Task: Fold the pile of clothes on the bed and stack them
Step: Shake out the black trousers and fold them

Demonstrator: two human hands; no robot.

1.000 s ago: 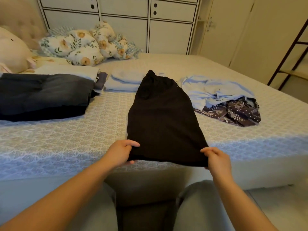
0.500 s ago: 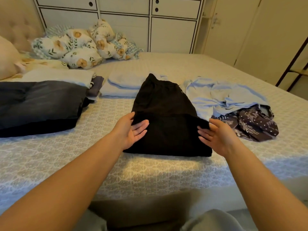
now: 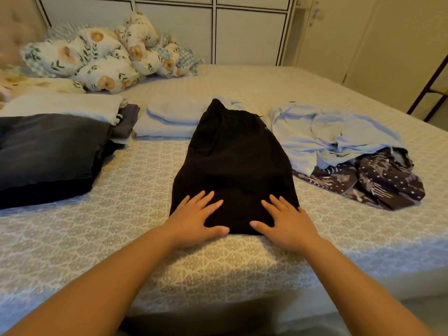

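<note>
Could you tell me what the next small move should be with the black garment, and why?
Probably fold the near half of the black garment away from you: both hands, left hand and right hand, lie flat on its near edge, and it is long.

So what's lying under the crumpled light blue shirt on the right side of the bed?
A dark purple patterned garment sticks out from under the near edge of the light blue shirt, on the bed. How far it runs underneath, and whether anything else is there, is covered.
</note>
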